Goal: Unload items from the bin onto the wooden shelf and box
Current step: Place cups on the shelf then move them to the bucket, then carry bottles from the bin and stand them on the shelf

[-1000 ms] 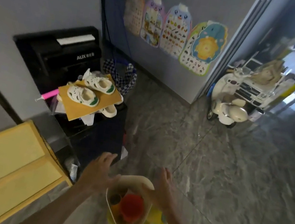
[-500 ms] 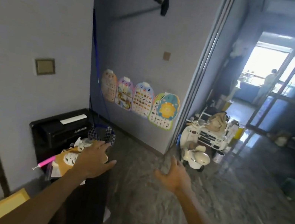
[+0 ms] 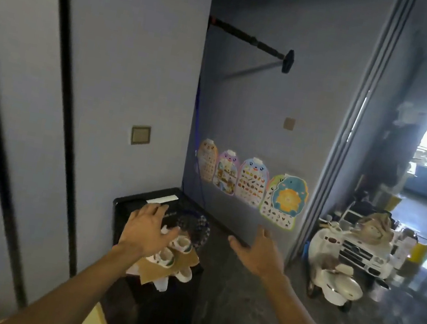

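Hovering with fingers spread, gripping nothing — left hand [image 3: 145, 231] is hanging just over the little white shoes [image 3: 181, 243], right hand [image 3: 259, 250] floating beside. Shoes are sitting on cardboard [image 3: 152, 268] atop a dark box [image 3: 152, 318] — probably light and squishy, so I'm thinking grab by the heel.

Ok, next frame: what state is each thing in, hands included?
left hand: open, fingers spread, over the small shoes, holding nothing.
right hand: open, empty, in the air.
small shoes: lying on the cardboard sheet.
cardboard sheet: resting on a dark stand.
toy scooter: upright on the floor.
wall charts: hanging on the wall.
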A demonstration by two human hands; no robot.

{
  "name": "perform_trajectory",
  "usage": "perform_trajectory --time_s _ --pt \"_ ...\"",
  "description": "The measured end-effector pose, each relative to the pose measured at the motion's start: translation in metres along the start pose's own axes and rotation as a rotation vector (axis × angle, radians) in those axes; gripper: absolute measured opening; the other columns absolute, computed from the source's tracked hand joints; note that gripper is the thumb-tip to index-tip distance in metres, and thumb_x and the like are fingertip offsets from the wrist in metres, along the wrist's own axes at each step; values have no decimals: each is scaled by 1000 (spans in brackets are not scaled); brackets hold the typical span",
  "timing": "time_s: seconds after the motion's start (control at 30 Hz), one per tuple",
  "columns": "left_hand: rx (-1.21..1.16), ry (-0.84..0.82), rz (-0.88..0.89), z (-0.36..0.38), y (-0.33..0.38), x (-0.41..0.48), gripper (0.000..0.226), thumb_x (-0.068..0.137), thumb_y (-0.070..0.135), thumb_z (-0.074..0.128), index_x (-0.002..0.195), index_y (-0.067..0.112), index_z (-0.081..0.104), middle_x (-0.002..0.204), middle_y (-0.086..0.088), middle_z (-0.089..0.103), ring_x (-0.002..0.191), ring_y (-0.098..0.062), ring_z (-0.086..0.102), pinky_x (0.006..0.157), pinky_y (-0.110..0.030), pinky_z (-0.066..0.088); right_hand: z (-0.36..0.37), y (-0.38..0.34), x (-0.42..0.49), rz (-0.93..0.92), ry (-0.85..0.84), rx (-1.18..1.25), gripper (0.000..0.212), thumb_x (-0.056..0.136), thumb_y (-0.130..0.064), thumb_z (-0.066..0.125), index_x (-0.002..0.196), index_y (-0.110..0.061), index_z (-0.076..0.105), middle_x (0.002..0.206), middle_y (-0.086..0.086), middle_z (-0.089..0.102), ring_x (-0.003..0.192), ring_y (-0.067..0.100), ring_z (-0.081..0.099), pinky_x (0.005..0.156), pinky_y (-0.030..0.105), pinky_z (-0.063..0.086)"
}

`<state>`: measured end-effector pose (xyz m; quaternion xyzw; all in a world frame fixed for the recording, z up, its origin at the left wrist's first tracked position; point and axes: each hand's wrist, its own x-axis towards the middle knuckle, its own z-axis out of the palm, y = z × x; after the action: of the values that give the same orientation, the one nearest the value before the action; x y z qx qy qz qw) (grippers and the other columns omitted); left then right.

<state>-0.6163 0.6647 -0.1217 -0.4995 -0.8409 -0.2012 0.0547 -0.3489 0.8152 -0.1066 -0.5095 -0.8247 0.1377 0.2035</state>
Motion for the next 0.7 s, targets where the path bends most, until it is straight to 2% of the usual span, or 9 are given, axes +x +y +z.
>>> perform_trajectory --time_s 0.1,0.23,0.37,0.57,0.7 --pt "25 49 -111 -26 -24 -21 96 84 84 30 159 25 38 160 -3 45 146 -26 44 124 -48 33 10 -37 11 -135 -53 12 114 82 -88 54 165 -15 24 164 11 38 147 35 44 111 49 48" --pt "86 125 -284 -60 -58 -68 97 86 84 30 162 24 35 165 -4 40 151 -27 40 124 -51 33 31 -88 11 -309 -140 75 113 76 -90 54 161 -19 30 161 8 43 145 31 46 111 52 49" --pt "168 179 -475 -93 -88 -147 90 91 80 38 161 23 37 164 -6 42 150 -28 41 123 -49 33 57 -150 -15 -511 -226 63 107 86 -83 57 164 -15 26 165 12 37 147 34 44 112 51 47" --pt "286 312 -863 -153 -130 -328 99 81 85 31 152 18 50 150 -10 56 138 -33 52 114 -49 42 99 -257 -115 -843 -430 118 111 88 -84 52 166 -11 21 170 13 29 152 33 36 116 48 40" --pt "325 418 -1107 -201 -132 -462 91 88 84 43 156 23 45 159 -9 50 140 -32 52 114 -53 43 116 -330 -224 -1042 -533 180 111 87 -85 52 166 -13 22 170 10 31 151 31 38 115 46 42"
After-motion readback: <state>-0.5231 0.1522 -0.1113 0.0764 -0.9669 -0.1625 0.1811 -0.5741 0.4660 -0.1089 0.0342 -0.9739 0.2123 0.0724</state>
